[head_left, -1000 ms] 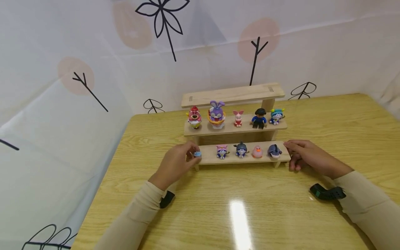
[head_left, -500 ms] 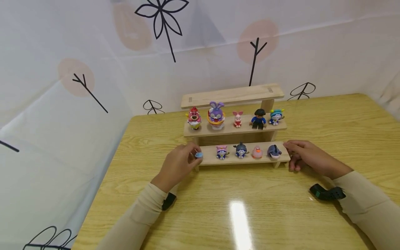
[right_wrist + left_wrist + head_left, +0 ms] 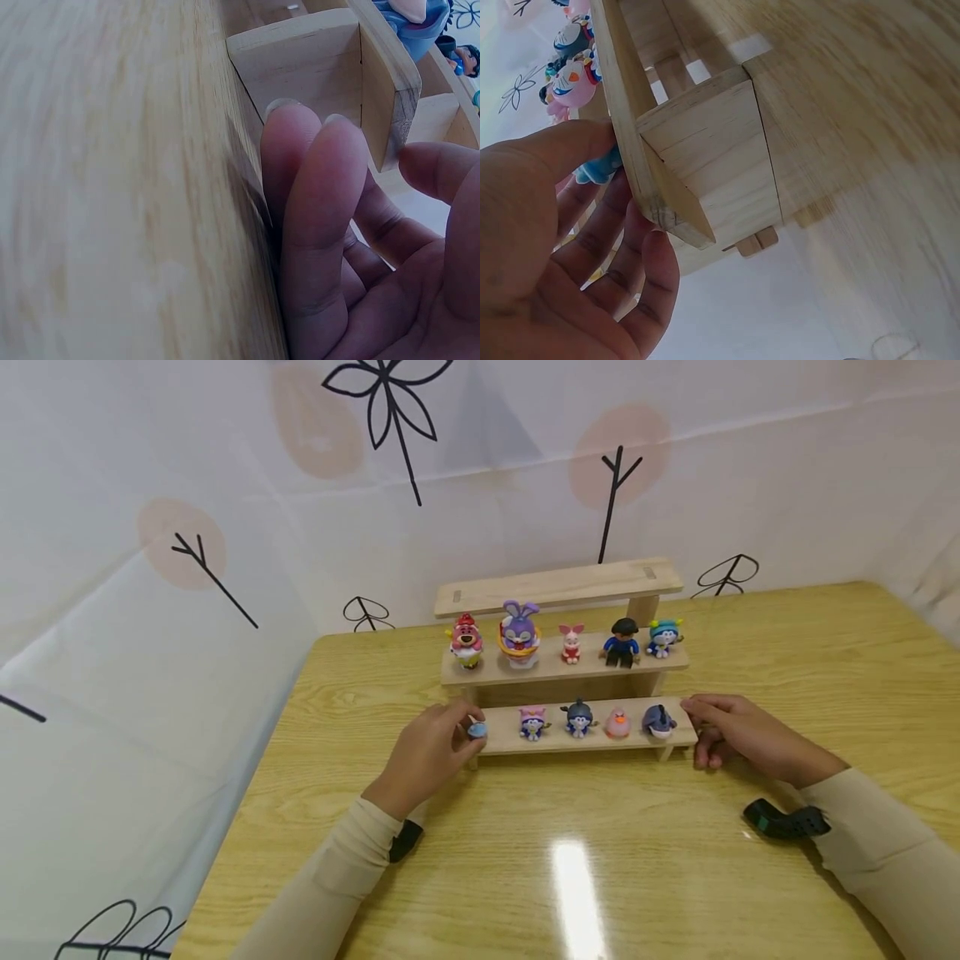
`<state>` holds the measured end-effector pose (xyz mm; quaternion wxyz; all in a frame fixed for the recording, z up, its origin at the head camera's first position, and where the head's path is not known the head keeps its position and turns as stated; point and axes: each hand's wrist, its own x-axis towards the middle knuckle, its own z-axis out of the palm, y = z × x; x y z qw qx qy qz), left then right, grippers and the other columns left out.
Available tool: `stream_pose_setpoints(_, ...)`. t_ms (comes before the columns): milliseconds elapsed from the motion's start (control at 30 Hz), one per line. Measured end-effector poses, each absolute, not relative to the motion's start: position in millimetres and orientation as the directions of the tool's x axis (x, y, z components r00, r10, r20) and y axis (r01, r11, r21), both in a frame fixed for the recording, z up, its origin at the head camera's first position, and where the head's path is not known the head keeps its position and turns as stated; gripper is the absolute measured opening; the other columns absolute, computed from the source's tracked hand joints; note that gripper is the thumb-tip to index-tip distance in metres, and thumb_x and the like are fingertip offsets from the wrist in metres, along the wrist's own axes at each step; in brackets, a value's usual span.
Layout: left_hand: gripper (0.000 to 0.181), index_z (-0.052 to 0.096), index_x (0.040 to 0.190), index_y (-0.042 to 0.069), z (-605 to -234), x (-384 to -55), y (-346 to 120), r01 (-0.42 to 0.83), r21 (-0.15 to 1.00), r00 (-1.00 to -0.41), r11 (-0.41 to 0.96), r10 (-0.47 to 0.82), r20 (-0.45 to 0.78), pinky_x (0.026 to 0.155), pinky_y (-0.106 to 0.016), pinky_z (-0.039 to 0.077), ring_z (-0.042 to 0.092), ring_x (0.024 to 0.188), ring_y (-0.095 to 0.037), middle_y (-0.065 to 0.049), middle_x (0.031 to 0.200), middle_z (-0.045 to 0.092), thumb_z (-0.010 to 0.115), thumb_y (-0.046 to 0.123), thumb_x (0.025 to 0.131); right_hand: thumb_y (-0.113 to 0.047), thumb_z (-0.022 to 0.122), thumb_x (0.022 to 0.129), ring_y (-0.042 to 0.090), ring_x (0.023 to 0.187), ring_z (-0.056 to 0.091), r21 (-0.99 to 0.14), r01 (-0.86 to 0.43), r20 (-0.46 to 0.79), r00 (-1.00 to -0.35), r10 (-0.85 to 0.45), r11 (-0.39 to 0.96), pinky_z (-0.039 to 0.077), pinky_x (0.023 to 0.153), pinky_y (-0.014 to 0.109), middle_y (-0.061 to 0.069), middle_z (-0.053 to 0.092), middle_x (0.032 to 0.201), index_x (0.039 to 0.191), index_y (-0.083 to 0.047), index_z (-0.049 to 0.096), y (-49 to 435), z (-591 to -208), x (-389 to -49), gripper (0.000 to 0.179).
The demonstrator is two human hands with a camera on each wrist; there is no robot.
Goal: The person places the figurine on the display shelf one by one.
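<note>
In the head view, my left hand [image 3: 431,746] is at the left end of the lowest shelf [image 3: 498,742], pinching a small blue figurine [image 3: 477,730]. Thumb and fingers cover most of it; the left wrist view shows a bit of the blue figurine [image 3: 596,168] behind the thumb, beside the shelf's end. My right hand [image 3: 750,739] rests at the shelf's other end, one fingertip touching the board's end [image 3: 403,112] in the right wrist view, its other fingers loosely bent near the tabletop. Along the shelf stand a pink-hooded figurine [image 3: 532,724], a dark-hooded one [image 3: 579,720], a pink duck [image 3: 618,724] and a grey-blue figurine [image 3: 658,722].
The middle shelf [image 3: 487,676] bears several figurines, among them a pink bear [image 3: 467,643], a purple rabbit [image 3: 520,635], a piglet [image 3: 571,645] and a black-haired toy person [image 3: 621,643]. Behind rises the top board [image 3: 555,586], near a printed cloth backdrop [image 3: 510,518]. All stands on a wooden table [image 3: 495,860].
My left hand has shifted slightly to the right with the blue figurine, whose visible part has turned a little. The right hand and the other figurines have stayed put.
</note>
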<state>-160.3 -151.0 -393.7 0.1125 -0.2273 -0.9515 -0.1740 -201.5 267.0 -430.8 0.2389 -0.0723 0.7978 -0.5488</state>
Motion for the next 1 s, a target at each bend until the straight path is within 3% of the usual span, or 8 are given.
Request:
stream_pose_setpoints(300,0.026,0.066,0.112,0.017,-392.7,-161.8,-150.3,0.474,0.307,-0.875,0.825,0.404,0.267,0.066,-0.023,0.052,0.06,0.078,-0.007,0.003,0.092,0.069,0.077,0.025,0.09,-0.047,0.036,0.108,0.024,0.065,0.065,-0.906,0.154,-0.312,-0.873,-0.375,0.395,0.059,0.058,0.038,0.013,0.063,0.079,0.11,0.0,0.051,268.4,-430.5,-201.2,0.05)
stream_pose_setpoints(600,0.032,0.066,0.118,0.015,-385.7,-160.5,-154.6,0.475,0.329,-0.877,0.816,0.409,0.253,0.071,-0.024,0.055,0.064,0.083,-0.009,0.002,0.1,0.069,0.077,0.027,0.09,-0.047,0.037,0.108,0.024,0.064,0.066,-0.908,0.156,-0.31,-0.874,-0.374,0.388,0.059,0.058,0.038,0.012,0.061,0.08,0.104,-0.001,0.05,267.3,-431.6,-200.2,0.048)
stream_pose_setpoints(1000,0.025,0.066,0.118,0.012,-363.3,-156.0,-178.3,0.523,0.295,-0.807,0.8,0.352,0.474,0.074,-0.033,0.058,0.065,0.088,-0.017,-0.003,0.1,0.068,0.067,0.027,0.098,-0.046,0.036,0.108,0.024,0.065,0.066,-0.908,0.148,-0.304,-0.875,-0.376,0.391,0.059,0.057,0.038,0.012,0.06,0.081,0.101,-0.001,0.049,266.4,-432.8,-198.6,0.047)
